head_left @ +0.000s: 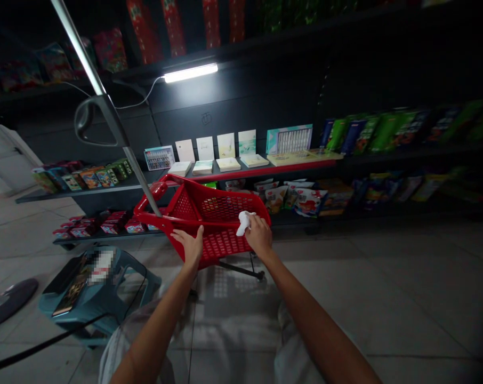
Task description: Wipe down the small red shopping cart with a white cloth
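A red plastic shopping basket [209,210] with a long metal pull handle [105,101] stands tilted on the tiled floor in front of me. My left hand [190,244] grips the basket's near rim, fingers curled over the edge. My right hand [258,234] is closed on a small white cloth [243,222] and presses it against the basket's near right rim. Both forearms reach forward from the bottom of the view.
Dark shop shelves [265,170] hold cards, notebooks and packaged goods behind the basket. A teal plastic stool [105,298] with flat items on it stands at the left, with a black cable across the floor. A lit tube lamp [190,72] hangs above.
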{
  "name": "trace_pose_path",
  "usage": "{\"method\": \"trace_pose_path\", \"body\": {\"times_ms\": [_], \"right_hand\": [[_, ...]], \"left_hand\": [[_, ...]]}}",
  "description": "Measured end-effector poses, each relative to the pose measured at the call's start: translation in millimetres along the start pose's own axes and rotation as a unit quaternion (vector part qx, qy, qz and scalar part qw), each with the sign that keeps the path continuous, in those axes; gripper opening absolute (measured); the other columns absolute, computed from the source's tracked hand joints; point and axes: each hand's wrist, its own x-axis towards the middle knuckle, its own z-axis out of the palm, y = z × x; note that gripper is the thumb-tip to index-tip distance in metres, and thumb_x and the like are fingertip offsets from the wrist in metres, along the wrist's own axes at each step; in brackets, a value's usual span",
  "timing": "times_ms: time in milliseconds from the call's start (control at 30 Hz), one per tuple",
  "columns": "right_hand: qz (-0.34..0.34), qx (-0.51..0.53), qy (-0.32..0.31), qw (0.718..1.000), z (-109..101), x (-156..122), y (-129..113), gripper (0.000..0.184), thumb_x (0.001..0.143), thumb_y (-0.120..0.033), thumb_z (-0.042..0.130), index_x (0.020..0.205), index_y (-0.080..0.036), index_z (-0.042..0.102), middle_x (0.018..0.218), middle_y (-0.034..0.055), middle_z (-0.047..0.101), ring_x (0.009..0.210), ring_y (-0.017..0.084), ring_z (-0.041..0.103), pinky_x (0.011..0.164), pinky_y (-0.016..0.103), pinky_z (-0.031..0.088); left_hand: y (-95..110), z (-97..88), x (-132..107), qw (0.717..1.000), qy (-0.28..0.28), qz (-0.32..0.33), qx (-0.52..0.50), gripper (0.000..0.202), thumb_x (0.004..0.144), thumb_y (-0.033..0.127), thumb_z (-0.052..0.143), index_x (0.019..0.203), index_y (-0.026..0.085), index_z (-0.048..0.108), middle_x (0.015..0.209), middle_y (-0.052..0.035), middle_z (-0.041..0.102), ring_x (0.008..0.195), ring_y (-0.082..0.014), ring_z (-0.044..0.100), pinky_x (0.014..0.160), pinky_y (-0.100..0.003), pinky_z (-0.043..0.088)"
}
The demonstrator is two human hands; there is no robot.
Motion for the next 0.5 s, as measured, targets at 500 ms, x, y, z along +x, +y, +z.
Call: {"method": "trace_pose_path", "body": {"times_ms": [500], "right_hand": [[-0.072,0.092,-0.079,0.990,17,-16,-48,0.040,0.096,-0.022,0.060,0.135,-0.020,0.065,0.130,0.0106,0.071,0.113,0.027,0.063,0.096,0.034,0.048]], "left_hand": [[-13,22.8,44,0.989,0.060,-0.130,0.018,0.125,0.083,0.058,0.069,0.161,-0.004,-0.007,0.170,-0.0375,-0.005,0.164,-0.0358,-0.007,0.133,-0.049,0.009]]}}
